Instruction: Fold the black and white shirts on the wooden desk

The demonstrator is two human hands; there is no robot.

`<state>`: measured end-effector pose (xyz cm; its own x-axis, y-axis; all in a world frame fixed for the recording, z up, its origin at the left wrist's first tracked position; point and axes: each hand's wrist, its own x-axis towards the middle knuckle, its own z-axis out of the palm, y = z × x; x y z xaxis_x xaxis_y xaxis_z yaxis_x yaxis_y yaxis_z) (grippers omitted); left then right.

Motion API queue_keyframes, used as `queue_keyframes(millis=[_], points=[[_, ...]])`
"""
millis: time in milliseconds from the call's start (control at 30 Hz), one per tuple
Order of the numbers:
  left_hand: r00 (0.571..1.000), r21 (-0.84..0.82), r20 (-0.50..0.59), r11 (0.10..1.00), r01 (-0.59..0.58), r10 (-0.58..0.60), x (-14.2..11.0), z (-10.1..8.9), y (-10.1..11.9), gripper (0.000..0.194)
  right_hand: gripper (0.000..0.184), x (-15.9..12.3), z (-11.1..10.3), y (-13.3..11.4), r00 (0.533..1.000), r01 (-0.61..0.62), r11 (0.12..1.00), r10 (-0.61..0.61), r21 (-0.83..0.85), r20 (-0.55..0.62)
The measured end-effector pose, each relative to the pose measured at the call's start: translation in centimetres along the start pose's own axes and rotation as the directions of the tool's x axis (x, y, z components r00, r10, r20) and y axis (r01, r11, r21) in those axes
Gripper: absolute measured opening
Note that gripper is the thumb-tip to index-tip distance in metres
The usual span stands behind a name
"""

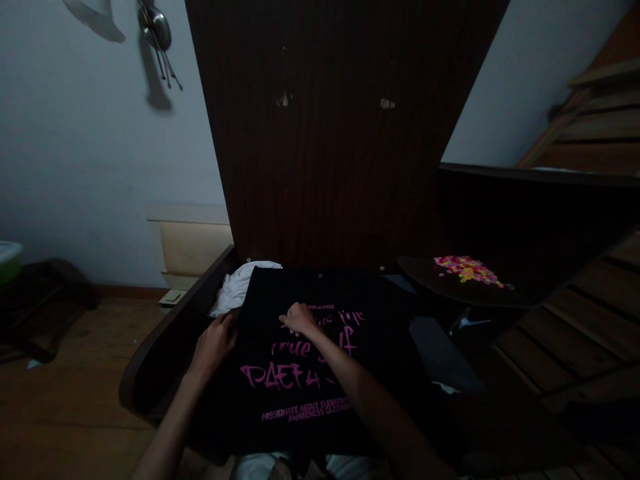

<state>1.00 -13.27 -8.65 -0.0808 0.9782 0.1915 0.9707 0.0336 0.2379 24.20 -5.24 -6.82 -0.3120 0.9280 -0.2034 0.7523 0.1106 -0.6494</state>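
Observation:
A black T-shirt (300, 287) with pink lettering lies spread flat in front of me on the dark wooden seat. My left hand (217, 341) is closed at the shirt's left edge, its fingertips partly hidden against the dark cloth. Over the printed chest, my right hand (301, 320) has its fingers curled together on the fabric and covers some of the letters. White crumpled cloth (235, 293) sticks out beyond the shirt's upper left side. Grey cloth (440, 353) lies along its right side.
A tall dark wooden panel (330, 147) rises behind the shirt. At left runs a curved wooden armrest (150, 360). Small pink and yellow pieces (470, 270) lie heaped on a dark ledge (420, 272) at right. Wooden slats (585, 333) stand farther right. A green container (10, 263) is at far left.

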Motion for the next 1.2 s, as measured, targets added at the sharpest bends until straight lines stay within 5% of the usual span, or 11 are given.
queue_keyframes(millis=[133, 267, 367, 500, 700, 800, 933, 1033, 1100, 1200], points=[[0.998, -0.089, 0.058, 0.996, -0.033, 0.038, 0.2, -0.7, -0.9, 0.025, 0.032, 0.1, -0.3, -0.2, 0.996, -0.008, 0.987, -0.007, -0.162, -0.09], [1.0, -0.117, -0.014, 0.993, 0.016, -0.017, 1.4, -1.3, -0.4, 0.031, 0.018, -0.7, -0.7, -0.4, 0.993, 0.035, 0.968, -0.061, -0.25, -0.099], [0.993, -0.121, -0.111, 0.991, -0.058, 0.044, 2.9, -1.1, 1.6, 0.038, 0.017, -2.1, -2.1, -0.2, 0.984, 0.107, 0.959, -0.14, -0.264, -0.109], [0.977, -0.198, -0.068, 0.957, -0.214, 0.204, 5.1, 0.7, 5.8, 0.05, 0.022, -5.2, -6.3, 1.4, 0.953, 0.066, 0.952, -0.149, -0.299, -0.263], [0.926, -0.154, 0.099, 0.925, -0.348, 0.364, 6.5, 5.0, 9.7, 0.062, 0.033, -11.1, -13.1, 8.3, 0.876, -0.262, 0.913, 0.09, -0.313, -0.473], [0.916, -0.107, 0.15, 0.928, -0.358, 0.371, 6.4, 6.3, 9.6, 0.064, 0.034, -13.3, -14.3, 12.9, 0.794, -0.462, 0.833, 0.237, -0.303, -0.56], [0.919, -0.108, 0.216, 0.944, -0.312, 0.329, 6.7, 6.0, 10.1, 0.066, 0.037, -14.2, -14.5, 17.3, 0.738, -0.537, 0.823, 0.35, -0.187, -0.578], [0.922, -0.175, 0.221, 0.943, -0.282, 0.317, 6.7, 4.8, 12.6, 0.064, 0.031, -13.4, -14.8, 18.9, 0.664, -0.441, 0.885, 0.432, 0.147, -0.611], [0.903, -0.268, 0.172, 0.901, -0.342, 0.394, 6.0, 4.0, 15.4, 0.061, 0.03, -12.5, -14.8, 19.4, 0.615, -0.267, 0.862, 0.497, 0.431, -0.613], [0.818, -0.384, 0.084, 0.776, -0.501, 0.57, 3.8, 3.2, 20.7, 0.06, 0.025, -11.1, -14.4, 20.0, 0.648, 0.048, 0.737, 0.49, 0.674, -0.583]])
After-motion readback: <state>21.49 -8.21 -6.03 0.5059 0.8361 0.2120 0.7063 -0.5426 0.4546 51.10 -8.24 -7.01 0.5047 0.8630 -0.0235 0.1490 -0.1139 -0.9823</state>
